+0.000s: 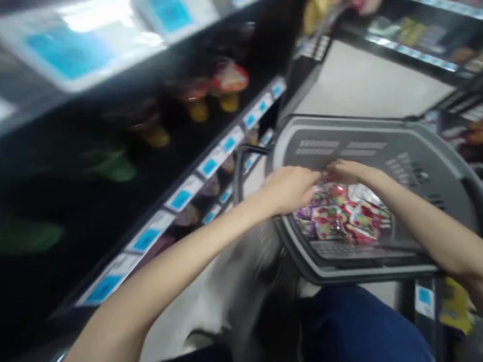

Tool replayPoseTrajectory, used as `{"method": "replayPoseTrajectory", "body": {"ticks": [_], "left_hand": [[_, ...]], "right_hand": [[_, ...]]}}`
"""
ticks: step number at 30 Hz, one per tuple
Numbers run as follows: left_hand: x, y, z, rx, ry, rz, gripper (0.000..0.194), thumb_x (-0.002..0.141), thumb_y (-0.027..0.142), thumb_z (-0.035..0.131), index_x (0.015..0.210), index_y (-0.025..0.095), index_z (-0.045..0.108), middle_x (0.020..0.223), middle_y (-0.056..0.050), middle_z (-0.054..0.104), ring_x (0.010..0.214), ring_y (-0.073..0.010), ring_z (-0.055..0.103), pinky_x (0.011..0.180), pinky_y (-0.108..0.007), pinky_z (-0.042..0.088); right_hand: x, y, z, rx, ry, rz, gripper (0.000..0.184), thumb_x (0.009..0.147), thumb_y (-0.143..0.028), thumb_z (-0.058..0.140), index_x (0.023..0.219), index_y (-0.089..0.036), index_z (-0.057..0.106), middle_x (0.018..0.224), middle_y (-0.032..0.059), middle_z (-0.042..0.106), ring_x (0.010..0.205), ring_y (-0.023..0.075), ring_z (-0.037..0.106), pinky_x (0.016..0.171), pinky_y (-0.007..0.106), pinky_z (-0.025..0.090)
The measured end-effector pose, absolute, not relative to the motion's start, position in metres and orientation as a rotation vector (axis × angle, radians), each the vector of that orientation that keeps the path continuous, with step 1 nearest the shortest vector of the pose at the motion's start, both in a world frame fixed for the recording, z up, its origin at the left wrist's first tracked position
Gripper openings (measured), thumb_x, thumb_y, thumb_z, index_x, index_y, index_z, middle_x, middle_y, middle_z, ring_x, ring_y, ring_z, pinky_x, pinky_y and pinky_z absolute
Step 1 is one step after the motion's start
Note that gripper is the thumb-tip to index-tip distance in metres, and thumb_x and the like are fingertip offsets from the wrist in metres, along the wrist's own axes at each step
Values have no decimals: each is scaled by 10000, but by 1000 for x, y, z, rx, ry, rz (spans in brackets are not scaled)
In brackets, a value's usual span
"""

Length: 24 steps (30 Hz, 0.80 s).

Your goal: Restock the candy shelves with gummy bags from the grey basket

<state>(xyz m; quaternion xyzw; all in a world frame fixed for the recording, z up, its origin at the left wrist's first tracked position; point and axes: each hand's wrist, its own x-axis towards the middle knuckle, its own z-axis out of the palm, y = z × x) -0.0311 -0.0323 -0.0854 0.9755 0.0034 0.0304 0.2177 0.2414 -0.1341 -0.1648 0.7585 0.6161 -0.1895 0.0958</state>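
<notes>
A grey shopping basket (438,161) with a light rim stands in front of my knees. Several shiny snack packets (343,215), mostly red with some purple and green, lie at its bottom. My left hand (294,188) reaches over the left rim, fingers curled down at the upper left of the packets. Close beside it, my right hand (346,171) is inside the basket with bent fingers. Both hands are closed at a shiny red and clear packet (328,181) between them. Blur and the fingers hide its exact outline.
A dark shelf (133,166) with blue and white price tags (180,199) runs along my left. Red-and-yellow cups (229,85) stand on it. More stocked shelves (421,30) rise at the right, beyond pale floor (379,77). A yellow package (455,306) is at lower right.
</notes>
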Motion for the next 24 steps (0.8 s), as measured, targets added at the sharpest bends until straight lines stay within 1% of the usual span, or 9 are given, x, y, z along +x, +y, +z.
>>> {"method": "replayPoseTrajectory", "body": {"ticks": [2, 4, 5, 10, 12, 14, 18, 21, 24], "left_hand": [[-28, -30, -88, 2743, -32, 102, 270, 942, 234, 405, 1033, 185, 654, 1016, -69, 725, 923, -222, 684, 763, -340, 505], [-27, -33, -87, 2768, -42, 83, 265, 948, 256, 402, 1027, 194, 647, 1002, -51, 723, 908, -213, 684, 741, -325, 492], [-26, -35, -86, 2780, -40, 62, 268, 953, 268, 400, 1030, 198, 647, 1004, -46, 723, 909, -214, 684, 731, -323, 487], [-23, -43, -82, 2832, -7, -6, 290, 964, 299, 388, 1040, 206, 652, 1015, -45, 721, 902, -226, 681, 714, -328, 478], [-23, -43, -81, 2830, 2, 1, 293, 960, 293, 391, 1047, 212, 658, 1020, -45, 722, 902, -223, 678, 730, -329, 481], [-23, -43, -81, 2824, 5, 10, 292, 953, 285, 398, 1052, 217, 664, 1016, -43, 725, 901, -225, 677, 738, -333, 483], [-24, -43, -83, 2827, -8, 32, 287, 947, 280, 406, 1052, 216, 665, 992, -44, 731, 892, -234, 682, 727, -339, 475], [-24, -43, -84, 2828, -17, 50, 280, 944, 285, 415, 1052, 218, 664, 996, -43, 733, 892, -236, 684, 713, -335, 468], [-24, -43, -84, 2826, -22, 60, 276, 941, 288, 422, 1049, 223, 668, 1001, -40, 735, 887, -235, 685, 711, -331, 466]], "right_hand": [[264, -163, -172, 2325, 1704, -610, 311, 843, -180, 743, 1151, -177, 702, 1131, 127, 712, 1045, 244, 665, 910, 326, 518], [273, -167, -179, 2376, 1675, -610, 460, 811, -180, 733, 1263, -210, 659, 1182, 90, 716, 1060, 251, 671, 901, 332, 520], [275, -165, -182, 2373, 1673, -602, 497, 794, -177, 728, 1283, -223, 651, 1195, 77, 716, 1071, 254, 670, 899, 335, 520], [272, -160, -187, 2302, 1657, -591, 463, 758, -131, 708, 1205, -252, 700, 1140, 46, 732, 1071, 252, 664, 909, 339, 511], [275, -165, -182, 2344, 1654, -660, 494, 746, -74, 698, 1211, -243, 698, 1158, 41, 725, 1078, 238, 658, 939, 336, 505], [284, -172, -173, 2417, 1644, -730, 510, 736, -22, 694, 1210, -211, 701, 1167, 57, 718, 1085, 231, 653, 968, 336, 498], [307, -188, -155, 2608, 1508, -682, 396, 755, 16, 694, 1126, -120, 724, 1089, 105, 721, 1031, 224, 660, 963, 329, 489], [323, -202, -153, 2708, 1231, -582, 248, 743, -44, 767, 988, -70, 736, 1011, 133, 724, 1017, 240, 649, 934, 330, 487], [332, -218, -157, 2869, 1013, -596, 161, 713, -119, 829, 798, -29, 726, 845, 146, 717, 971, 242, 642, 902, 351, 479]]}}
